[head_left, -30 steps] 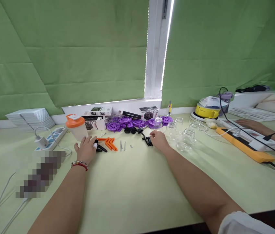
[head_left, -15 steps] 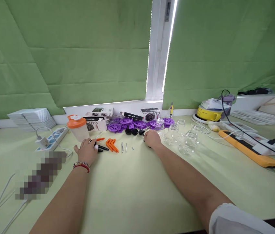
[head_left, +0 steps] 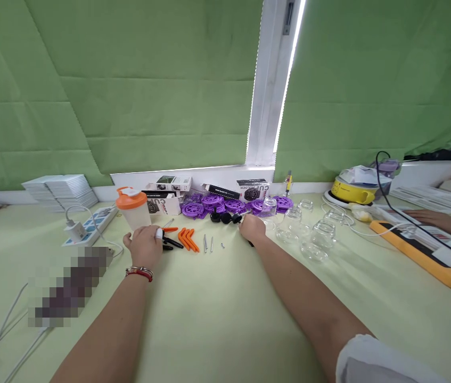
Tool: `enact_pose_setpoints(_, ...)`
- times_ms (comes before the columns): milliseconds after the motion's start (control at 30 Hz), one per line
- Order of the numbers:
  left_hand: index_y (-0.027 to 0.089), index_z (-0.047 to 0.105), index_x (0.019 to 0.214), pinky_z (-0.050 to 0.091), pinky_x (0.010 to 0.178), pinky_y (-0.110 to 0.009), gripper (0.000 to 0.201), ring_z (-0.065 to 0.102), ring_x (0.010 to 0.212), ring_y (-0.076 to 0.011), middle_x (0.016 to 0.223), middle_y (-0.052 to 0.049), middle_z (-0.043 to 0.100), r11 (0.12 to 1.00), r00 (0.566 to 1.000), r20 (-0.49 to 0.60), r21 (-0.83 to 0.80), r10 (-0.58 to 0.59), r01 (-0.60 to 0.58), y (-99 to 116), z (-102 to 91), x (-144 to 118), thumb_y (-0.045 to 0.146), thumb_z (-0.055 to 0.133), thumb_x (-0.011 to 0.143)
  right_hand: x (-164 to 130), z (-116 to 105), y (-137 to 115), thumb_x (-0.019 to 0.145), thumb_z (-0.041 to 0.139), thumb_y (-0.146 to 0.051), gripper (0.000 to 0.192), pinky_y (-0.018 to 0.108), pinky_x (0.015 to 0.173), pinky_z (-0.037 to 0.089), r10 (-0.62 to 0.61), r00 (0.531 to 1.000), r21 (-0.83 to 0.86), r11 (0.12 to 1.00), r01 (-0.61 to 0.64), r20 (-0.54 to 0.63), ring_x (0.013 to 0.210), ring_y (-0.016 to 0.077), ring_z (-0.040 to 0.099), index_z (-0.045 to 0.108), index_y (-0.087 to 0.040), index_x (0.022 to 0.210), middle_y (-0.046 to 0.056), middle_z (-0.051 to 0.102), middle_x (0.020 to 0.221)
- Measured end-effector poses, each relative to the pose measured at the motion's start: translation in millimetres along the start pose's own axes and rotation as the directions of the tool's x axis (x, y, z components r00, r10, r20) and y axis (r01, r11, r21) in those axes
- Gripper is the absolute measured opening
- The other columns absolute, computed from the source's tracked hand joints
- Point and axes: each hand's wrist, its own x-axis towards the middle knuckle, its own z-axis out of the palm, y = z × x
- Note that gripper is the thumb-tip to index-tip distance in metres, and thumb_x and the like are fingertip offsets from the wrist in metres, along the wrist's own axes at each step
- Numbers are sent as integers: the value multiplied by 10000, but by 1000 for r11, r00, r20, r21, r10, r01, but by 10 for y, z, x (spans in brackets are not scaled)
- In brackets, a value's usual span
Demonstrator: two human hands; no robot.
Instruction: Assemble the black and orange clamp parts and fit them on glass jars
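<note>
My left hand (head_left: pixel 145 247) rests palm down on the table, thumb apart from the fingers, its fingertips partly hidden. A white piece shows at its right side, next to black V-shaped parts (head_left: pixel 173 242). Orange V-shaped parts (head_left: pixel 189 239) lie right of them, then long metal screws (head_left: pixel 205 243) and small screws (head_left: pixel 222 246). My right hand (head_left: pixel 253 230) is closed with its fingers hidden; a dark end pokes out beneath it, and what it grips is unclear. Touching or just beside it is a black knob (head_left: pixel 237 218), in line with other black knobs (head_left: pixel 220 217). Purple round parts (head_left: pixel 234 206) lie behind.
Several clear glass jars (head_left: pixel 317 242) stand right of my right hand. An orange-lidded shaker bottle (head_left: pixel 131 205) stands behind my left. Boxes (head_left: pixel 165 205) line the wall. Power strips (head_left: pixel 93 223), cables and a yellow pot (head_left: pixel 351 192) flank the area. Another person's arm (head_left: pixel 444 221) reaches in at right.
The view has shifted slightly left, so things appear further right. My left hand has moved a little off the black parts. The other person's arm now reaches further in.
</note>
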Motion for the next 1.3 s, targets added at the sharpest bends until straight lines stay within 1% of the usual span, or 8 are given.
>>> enact_pose_setpoints(333,166,627,886,371,755,-352,370,597,710,-255,612,-81,619,986,986,51,-44,-159,161,88,-193,25,306,288,845,-83,-153,-7,851,443,-276,266,250,569,379,-31,999,40,999,33,-41,714,183,604,657,-144,765,110,646,790)
enact_pose_setpoints(500,195,622,699,373,593,-323,405,564,629,-237,557,-66,578,947,986,46,-274,-161,168,235,-216,-92,429,326,848,-328,-303,-101,870,417,-312,284,246,573,348,-134,980,135,979,154,-150,727,158,575,633,-162,761,82,635,869)
enact_pose_setpoints(567,197,579,616,373,553,-307,409,537,565,-198,529,-43,554,854,986,103,-494,-128,163,387,-223,-205,468,367,837,-512,-318,-179,862,443,-319,244,245,617,358,-206,958,196,949,246,-201,778,159,568,625,-166,810,72,625,906)
enact_pose_setpoints(667,187,553,831,446,618,-294,304,591,685,-180,731,-46,622,453,971,237,-865,-10,216,674,-239,-408,483,489,802,-832,-266,-345,861,463,-308,203,247,675,367,-323,923,236,900,368,-208,800,153,559,613,-176,821,55,618,903)
enact_pose_setpoints(767,204,455,1081,494,682,-321,425,619,783,-177,908,-66,621,153,884,435,-898,173,412,905,-259,-567,453,585,762,-1100,-175,-538,852,484,-291,166,251,693,364,-418,886,241,856,458,-199,804,156,550,602,-181,808,46,610,878)
enact_pose_setpoints(1033,200,478,972,487,613,-273,368,584,658,-117,824,2,564,-44,904,423,-906,-57,421,815,-210,-452,295,668,671,-1148,-23,-835,908,400,-299,239,246,745,378,-548,825,362,747,558,-141,861,150,533,613,-191,900,46,585,925)
enact_pose_setpoints(1133,211,452,952,483,609,-293,340,574,586,-107,746,30,550,-143,919,361,-930,-162,340,685,-190,-335,257,626,663,-1005,97,-894,877,453,-281,223,275,798,379,-482,872,345,808,479,-81,949,184,510,646,-176,916,78,570,995)
enact_pose_setpoints(1300,225,435,936,442,550,-268,323,531,520,-84,760,36,558,-152,900,327,-944,-289,294,575,-169,-254,227,580,647,-837,307,-1010,773,567,-222,147,325,818,390,-390,920,201,905,374,45,980,241,486,688,-142,794,132,565,991)
